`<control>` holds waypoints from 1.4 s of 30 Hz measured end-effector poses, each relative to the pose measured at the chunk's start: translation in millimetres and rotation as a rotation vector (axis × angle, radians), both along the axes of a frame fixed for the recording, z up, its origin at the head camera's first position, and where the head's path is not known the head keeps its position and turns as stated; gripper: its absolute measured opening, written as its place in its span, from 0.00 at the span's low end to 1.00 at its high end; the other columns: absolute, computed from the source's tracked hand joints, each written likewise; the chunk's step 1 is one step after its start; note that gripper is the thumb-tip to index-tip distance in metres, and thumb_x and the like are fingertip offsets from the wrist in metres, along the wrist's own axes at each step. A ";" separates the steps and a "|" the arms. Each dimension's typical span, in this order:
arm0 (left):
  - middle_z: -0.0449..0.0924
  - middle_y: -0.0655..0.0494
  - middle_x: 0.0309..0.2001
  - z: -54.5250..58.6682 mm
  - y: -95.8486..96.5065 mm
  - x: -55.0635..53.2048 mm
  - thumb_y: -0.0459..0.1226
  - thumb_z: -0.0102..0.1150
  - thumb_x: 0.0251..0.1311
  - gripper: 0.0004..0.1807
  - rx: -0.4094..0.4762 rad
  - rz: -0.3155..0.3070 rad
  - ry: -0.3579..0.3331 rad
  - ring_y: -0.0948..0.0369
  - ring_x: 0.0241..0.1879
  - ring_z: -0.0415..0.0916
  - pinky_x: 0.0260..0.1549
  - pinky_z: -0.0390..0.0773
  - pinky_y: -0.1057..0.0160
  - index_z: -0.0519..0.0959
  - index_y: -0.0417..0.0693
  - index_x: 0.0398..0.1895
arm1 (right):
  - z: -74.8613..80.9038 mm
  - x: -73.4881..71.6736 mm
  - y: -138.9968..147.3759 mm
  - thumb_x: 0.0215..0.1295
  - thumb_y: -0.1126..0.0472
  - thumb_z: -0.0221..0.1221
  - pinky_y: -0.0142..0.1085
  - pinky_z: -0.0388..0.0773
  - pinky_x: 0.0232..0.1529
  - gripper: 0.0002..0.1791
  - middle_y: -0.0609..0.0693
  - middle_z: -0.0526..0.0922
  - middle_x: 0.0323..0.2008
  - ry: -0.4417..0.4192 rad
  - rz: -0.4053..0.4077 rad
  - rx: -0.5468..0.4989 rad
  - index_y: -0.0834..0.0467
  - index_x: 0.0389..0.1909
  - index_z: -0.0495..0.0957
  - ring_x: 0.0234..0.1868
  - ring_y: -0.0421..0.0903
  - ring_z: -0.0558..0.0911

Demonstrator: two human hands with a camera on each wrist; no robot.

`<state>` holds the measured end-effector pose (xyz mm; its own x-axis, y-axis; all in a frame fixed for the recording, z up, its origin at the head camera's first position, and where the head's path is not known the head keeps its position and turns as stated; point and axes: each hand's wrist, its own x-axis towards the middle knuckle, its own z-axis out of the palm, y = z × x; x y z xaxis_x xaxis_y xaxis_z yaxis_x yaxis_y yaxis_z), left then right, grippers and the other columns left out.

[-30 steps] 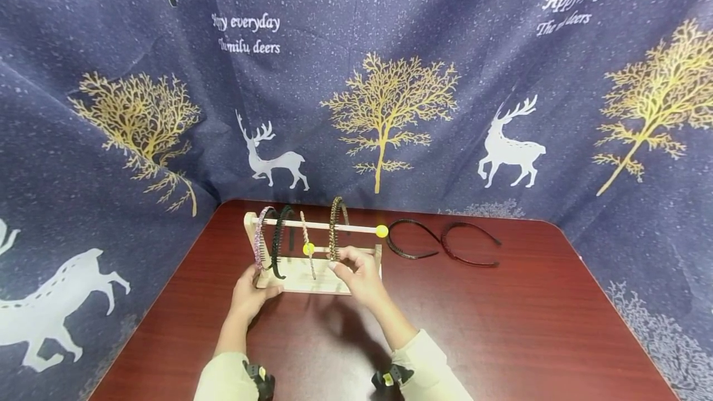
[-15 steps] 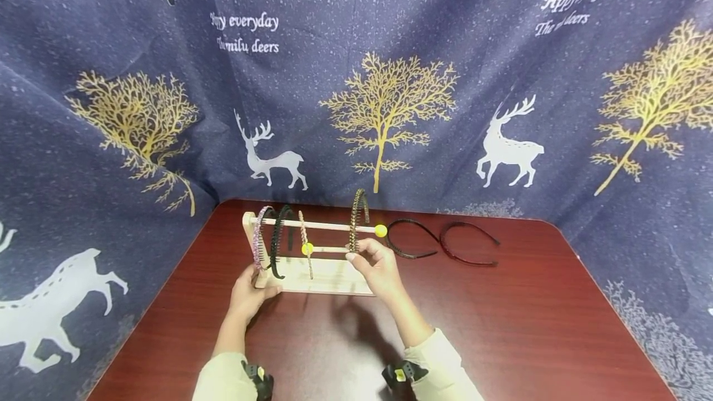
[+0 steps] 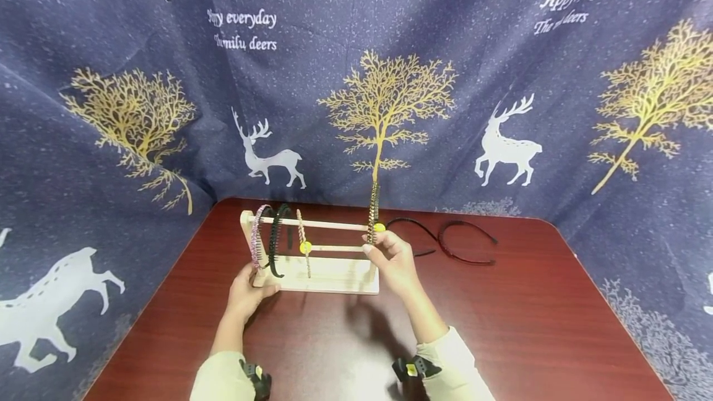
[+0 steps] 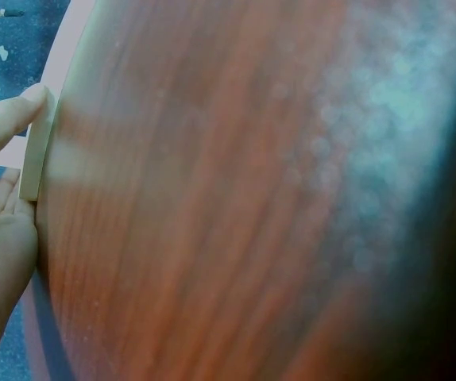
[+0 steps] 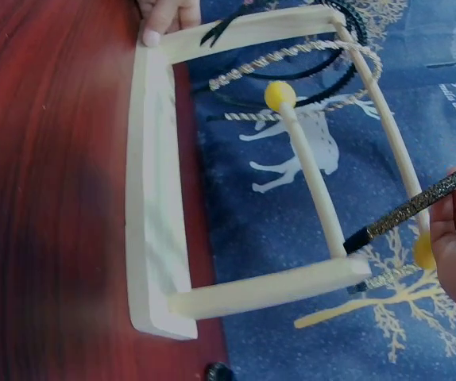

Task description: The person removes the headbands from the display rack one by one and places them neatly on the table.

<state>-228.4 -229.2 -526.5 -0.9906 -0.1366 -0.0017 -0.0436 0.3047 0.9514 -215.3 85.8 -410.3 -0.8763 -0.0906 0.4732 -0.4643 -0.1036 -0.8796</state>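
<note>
My right hand [image 3: 394, 265] pinches a gold-and-dark glittery headband [image 3: 373, 210] at the right end of the upper rod of a wooden headband stand [image 3: 334, 276]. In the head view the band overlaps the rod beside its yellow ball [image 3: 380, 227]. The right wrist view shows one dark tip of this headband [image 5: 427, 202] near the lower rod's fixed end. My left hand [image 3: 244, 297] grips the left end of the stand's base, its thumb on the base edge [image 4: 40, 151]. A pink glittery headband [image 3: 257, 237], a black headband [image 3: 275, 240] and a thin beaded headband [image 3: 301, 228] hang on the upper rod.
A black headband [image 3: 412, 221] and a dark red headband [image 3: 468, 261] lie on the table [image 3: 518, 314] to the right of the stand. The lower rod's yellow ball [image 3: 306, 247] points left. Behind the table hangs a blue cloth [image 3: 345, 141] with deer and trees.
My right hand has slid the gold-and-dark headband rightward along the upper rod, from well inside the rod to its yellow ball end. The left hand keeps its grip on the stand.
</note>
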 end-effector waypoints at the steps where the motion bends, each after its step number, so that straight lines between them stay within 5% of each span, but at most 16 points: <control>1: 0.56 0.32 0.65 0.0 -0.4 0.0 0.27 0.70 0.42 0.44 -0.002 -0.001 -0.001 0.42 0.66 0.50 0.63 0.55 0.52 0.57 0.31 0.64 | 0.6 -0.6 2.1 0.57 0.76 0.58 0.29 0.77 0.37 0.05 0.52 0.83 0.38 0.010 0.003 -0.010 0.73 0.30 0.70 0.38 0.42 0.80; 12: 0.57 0.33 0.65 0.0 -0.1 0.0 0.27 0.70 0.42 0.44 -0.003 0.000 -0.001 0.43 0.66 0.51 0.63 0.56 0.52 0.58 0.31 0.64 | 13.4 0.7 26.4 0.57 0.79 0.55 0.26 0.73 0.29 0.06 0.45 0.81 0.33 0.092 -0.017 0.068 0.77 0.35 0.71 0.30 0.37 0.77; 20: 0.56 0.31 0.64 -2.6 0.0 0.8 0.27 0.70 0.42 0.44 -0.008 0.006 -0.007 0.42 0.66 0.51 0.63 0.56 0.52 0.57 0.31 0.64 | 28.5 15.5 42.0 0.54 0.82 0.54 0.24 0.73 0.26 0.09 0.61 0.79 0.29 0.108 -0.028 0.127 0.80 0.37 0.71 0.27 0.35 0.75; 28: 0.57 0.31 0.64 -2.8 0.3 0.9 0.28 0.70 0.42 0.43 -0.023 0.008 -0.003 0.43 0.66 0.52 0.63 0.56 0.53 0.59 0.32 0.63 | 6.0 3.2 70.2 0.54 0.84 0.53 0.28 0.77 0.30 0.07 0.41 0.81 0.37 0.146 -0.025 0.110 0.78 0.34 0.70 0.29 0.37 0.78; 39: 0.61 0.33 0.63 -1.2 1.8 0.9 0.27 0.70 0.42 0.41 -0.015 0.002 0.014 0.44 0.65 0.55 0.62 0.58 0.53 0.61 0.32 0.61 | 13.0 16.1 98.9 0.55 0.81 0.54 0.27 0.74 0.27 0.08 0.54 0.78 0.24 0.076 -0.166 0.121 0.73 0.36 0.75 0.25 0.37 0.75; 42: 0.60 0.33 0.63 0.0 1.9 1.0 0.27 0.70 0.42 0.41 -0.008 -0.005 0.017 0.44 0.65 0.54 0.62 0.57 0.53 0.61 0.32 0.61 | 11.6 16.0 108.3 0.55 0.82 0.54 0.26 0.75 0.28 0.07 0.51 0.80 0.27 0.049 -0.185 0.116 0.75 0.36 0.73 0.26 0.38 0.76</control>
<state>-227.4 -227.3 -526.5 -0.9911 -0.1320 0.0160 -0.0263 0.3124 0.9496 -199.3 194.1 -398.6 -0.8594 0.0131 0.5111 -0.5081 0.0878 -0.8568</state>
